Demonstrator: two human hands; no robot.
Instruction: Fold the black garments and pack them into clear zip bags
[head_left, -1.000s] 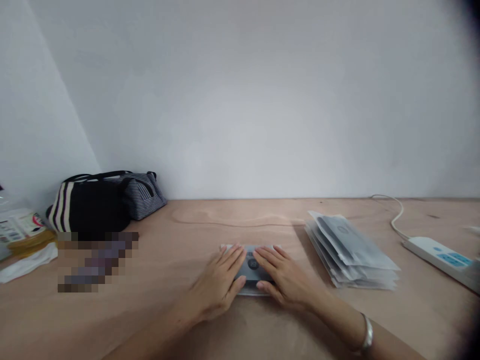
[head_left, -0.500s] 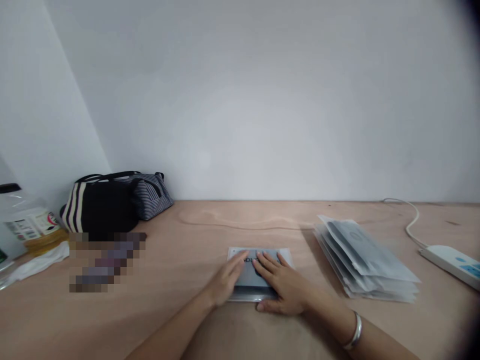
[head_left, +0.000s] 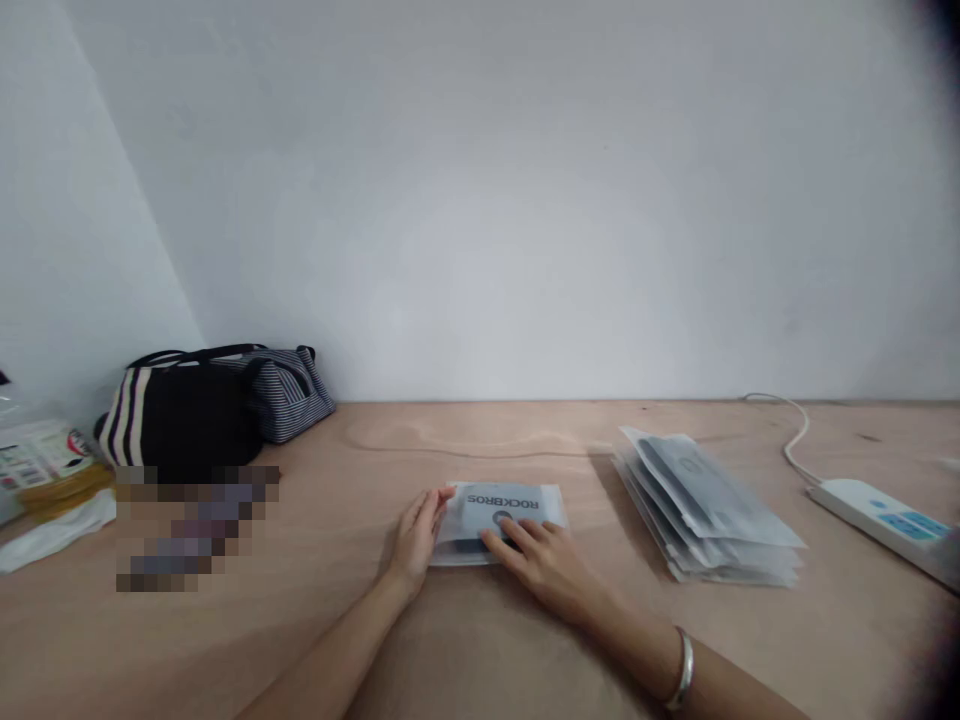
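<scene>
A frosted plastic zip pouch (head_left: 551, 500) lies flat on the wooden table in front of me. It has a grey insert printed "ROCKBROS", upside down from my side, and a dark strip near its front edge. Along the pouch's left edge rests my left hand (head_left: 414, 540), its fingers stretched forward and touching the side. My right hand (head_left: 551, 570) lies over the lower right part of the pouch, fingers spread flat and covering part of a round dark logo. To the right sits a stack of similar frosted pouches (head_left: 712, 500).
A white power strip (head_left: 885, 515) with a cable lies at the far right. On the left are a black bag (head_left: 195, 415), a striped bag (head_left: 289, 395), a bottle of yellow liquid (head_left: 56, 470), a white tissue (head_left: 60, 530) and a pixelated item (head_left: 202, 530). A wall (head_left: 525, 200) stands behind the table.
My right hand has slid back toward me, uncovering the printed name. My left hand has moved off the pouch's top to its left edge. The view has shifted slightly right.
</scene>
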